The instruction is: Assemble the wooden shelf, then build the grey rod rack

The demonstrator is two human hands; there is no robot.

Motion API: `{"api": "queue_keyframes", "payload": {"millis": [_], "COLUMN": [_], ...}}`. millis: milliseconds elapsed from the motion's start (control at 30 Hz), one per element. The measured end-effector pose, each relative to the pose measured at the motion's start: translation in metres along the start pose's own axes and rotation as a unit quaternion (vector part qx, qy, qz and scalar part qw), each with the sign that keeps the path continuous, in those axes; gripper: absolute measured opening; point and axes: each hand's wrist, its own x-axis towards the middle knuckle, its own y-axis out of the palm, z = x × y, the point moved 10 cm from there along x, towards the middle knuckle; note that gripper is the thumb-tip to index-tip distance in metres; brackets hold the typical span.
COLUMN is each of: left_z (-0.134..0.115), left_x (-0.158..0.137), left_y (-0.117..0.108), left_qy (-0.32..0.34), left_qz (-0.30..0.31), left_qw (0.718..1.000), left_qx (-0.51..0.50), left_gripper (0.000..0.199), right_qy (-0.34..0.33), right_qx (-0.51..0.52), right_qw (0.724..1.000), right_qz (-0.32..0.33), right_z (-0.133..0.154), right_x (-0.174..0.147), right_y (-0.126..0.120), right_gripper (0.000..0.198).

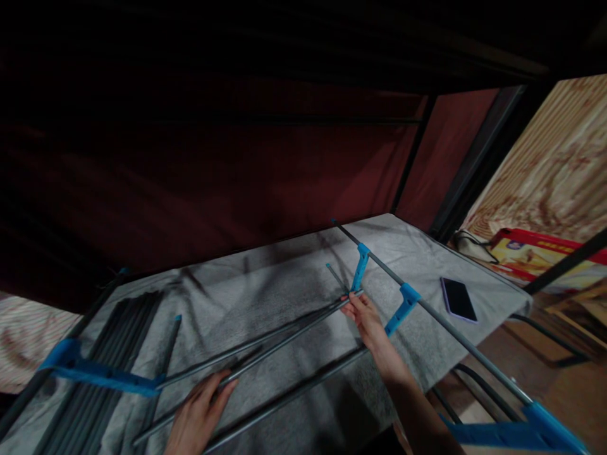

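Observation:
My left hand [202, 411] grips a thin grey metal tube [284, 341] near its lower left end. The tube slants up to the right, where the fingers of my right hand [363, 314] are closed on its far end. That end lies by the tip of a blue plastic bracket [360, 268]; whether it is seated there is hidden by my fingers. A second blue bracket [402, 306] sits on the same long grey pole [439, 319]. At left, another blue bracket [104, 373] joins its pole, with a crossbar running from it toward my right hand.
Several loose grey tubes [102, 360] lie side by side at left on the grey cloth-covered surface [265, 284]. A phone [458, 299] rests at the right. Behind stands a dark red panel [265, 183]; a red and yellow box [535, 253] lies beyond the right edge.

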Motion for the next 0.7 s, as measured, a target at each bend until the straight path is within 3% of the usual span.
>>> {"api": "queue_keyframes", "payload": {"millis": [700], "left_z": [-0.031], "left_x": [0.031], "left_y": [-0.029], "left_qy": [0.007], "left_qz": [-0.075], "left_qw": [0.997], "left_qx": [-0.013], "left_gripper": [0.043], "right_qy": [-0.063], "right_qx": [0.030], "right_qw": [0.996], "right_qz": [0.053], "right_z": [0.058], "right_x": [0.011], "right_y": [0.060], "right_gripper": [0.030]}}
